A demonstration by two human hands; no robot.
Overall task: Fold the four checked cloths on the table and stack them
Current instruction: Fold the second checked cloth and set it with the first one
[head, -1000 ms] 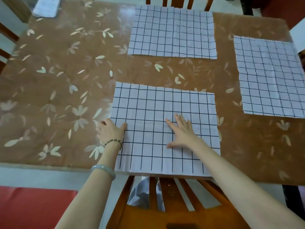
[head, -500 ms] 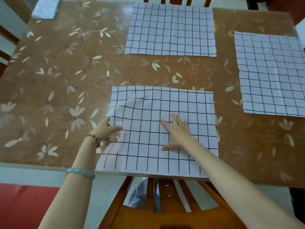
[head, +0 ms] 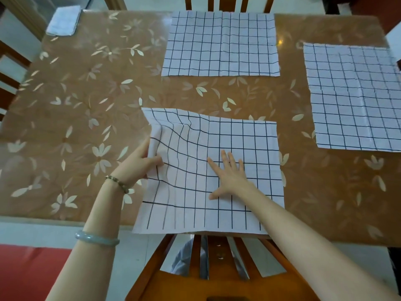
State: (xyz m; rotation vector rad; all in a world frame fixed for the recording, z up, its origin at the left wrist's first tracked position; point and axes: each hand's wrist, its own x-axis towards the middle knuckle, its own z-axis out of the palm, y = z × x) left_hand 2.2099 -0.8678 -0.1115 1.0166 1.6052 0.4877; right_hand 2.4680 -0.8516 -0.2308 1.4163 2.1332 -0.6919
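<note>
Left hand (head: 138, 162) now pinching and lifting near cloth (head: 227, 146) left edge; right hand (head: 230, 177) pressing flat, fingers spread; risk: cloth sliding off bench (head: 76, 105) near edge.

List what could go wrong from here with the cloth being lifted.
1. The left hand grips the near cloth only at the middle of its left edge, so the corners may sag and the fold land crooked.
2. The cloth's near edge overhangs the table; only the flat right hand pins it, and it could slip off.
</note>
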